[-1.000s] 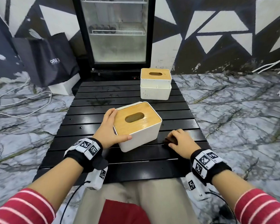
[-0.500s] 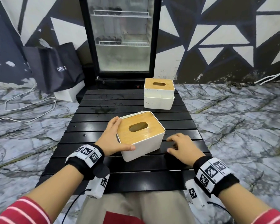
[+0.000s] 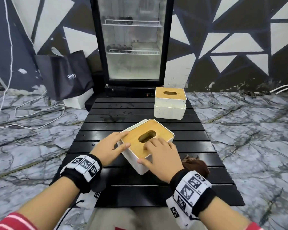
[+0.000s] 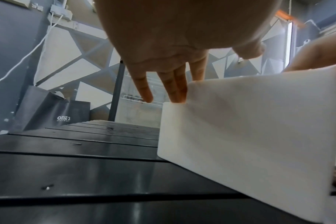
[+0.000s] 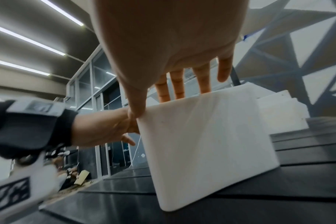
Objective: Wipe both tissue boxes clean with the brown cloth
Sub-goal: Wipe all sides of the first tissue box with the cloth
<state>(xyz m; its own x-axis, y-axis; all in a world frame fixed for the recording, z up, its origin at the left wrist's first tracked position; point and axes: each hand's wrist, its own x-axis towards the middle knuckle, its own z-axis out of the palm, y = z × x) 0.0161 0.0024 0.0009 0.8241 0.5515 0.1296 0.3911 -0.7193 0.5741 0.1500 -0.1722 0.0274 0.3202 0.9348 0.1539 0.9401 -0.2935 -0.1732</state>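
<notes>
The near tissue box (image 3: 156, 130), white with a bamboo lid, sits askew on the black slatted table (image 3: 106, 123). My left hand (image 3: 116, 143) rests on its left corner, fingers straight along the lid edge and thumb on the side wall. My right hand (image 3: 156, 153) lies on the lid with straight fingers near the slot, thumb on the near corner. In the left wrist view, the left hand (image 4: 163, 60) reaches over the box (image 4: 249, 136). The right wrist view shows the right hand (image 5: 173, 68) over the box (image 5: 205, 136). The brown cloth (image 3: 195, 165) lies crumpled on the table, right of my right wrist. The second box (image 3: 170, 103) stands at the far right.
A glass-door fridge (image 3: 131, 47) stands just behind the table. A black bag (image 3: 65, 75) leans against the wall at the left, with white cables (image 3: 23, 113) on the marble floor. The table's near edge is over my lap.
My right hand has left the brown cloth and moved onto the near box's lid. The cloth now lies uncovered. The box has turned a little under the left hand.
</notes>
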